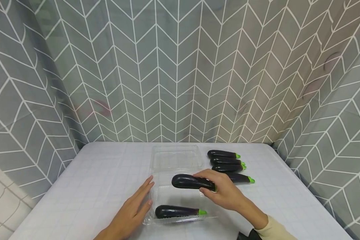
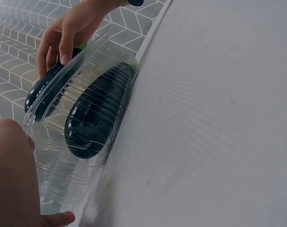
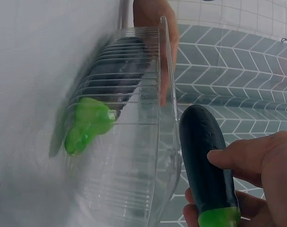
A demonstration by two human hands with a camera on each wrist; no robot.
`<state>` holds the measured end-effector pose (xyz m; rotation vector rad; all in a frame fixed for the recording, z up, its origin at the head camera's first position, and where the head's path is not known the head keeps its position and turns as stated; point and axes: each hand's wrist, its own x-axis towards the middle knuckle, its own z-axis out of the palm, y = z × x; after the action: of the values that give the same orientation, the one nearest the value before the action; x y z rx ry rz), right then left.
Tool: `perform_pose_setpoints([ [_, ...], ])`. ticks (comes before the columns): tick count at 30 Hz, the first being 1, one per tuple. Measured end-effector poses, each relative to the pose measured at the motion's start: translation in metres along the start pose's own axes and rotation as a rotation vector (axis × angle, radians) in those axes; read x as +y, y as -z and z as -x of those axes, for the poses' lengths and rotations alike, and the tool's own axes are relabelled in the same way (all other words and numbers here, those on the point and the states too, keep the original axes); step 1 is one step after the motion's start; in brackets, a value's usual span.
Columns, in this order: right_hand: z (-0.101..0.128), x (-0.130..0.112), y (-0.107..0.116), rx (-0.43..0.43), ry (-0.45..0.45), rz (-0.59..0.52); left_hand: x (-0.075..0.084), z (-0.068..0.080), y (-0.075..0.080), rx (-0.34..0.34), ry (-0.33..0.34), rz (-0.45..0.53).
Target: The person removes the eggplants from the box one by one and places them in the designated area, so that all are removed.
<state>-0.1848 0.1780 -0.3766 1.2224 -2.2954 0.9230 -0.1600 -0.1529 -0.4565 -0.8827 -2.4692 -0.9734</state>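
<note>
Holding: right hand (image 1: 225,191) curls fingers and thumb round an eggplant (image 1: 192,182) near its green stem end, lifted over the clear tray (image 1: 180,218).
Eggplant held: lies level, dark end pointing left, above the tray's middle.
Left hand (image 1: 135,208): fingers straight, flat against the tray's left edge, gripping nothing.
Tray: clear plastic clamshell, lid (image 1: 177,158) laid open behind; one eggplant in the tray (image 1: 177,211) lies along its near side.
Spare eggplants (image 1: 226,163): four in a row right of the lid, stems right.
Table (image 1: 87,186): white, gridded cloth.
</note>
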Motion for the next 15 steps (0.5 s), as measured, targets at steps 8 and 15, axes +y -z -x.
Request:
perform_pose_setpoints([
  [8,0.006,-0.001,0.011,0.01,0.0,0.023,0.001,-0.001,-0.001,0.017,0.013,0.005],
  [15,0.015,0.0,0.017,-0.005,-0.062,0.019,0.0,0.0,0.0,-0.016,0.002,0.014],
])
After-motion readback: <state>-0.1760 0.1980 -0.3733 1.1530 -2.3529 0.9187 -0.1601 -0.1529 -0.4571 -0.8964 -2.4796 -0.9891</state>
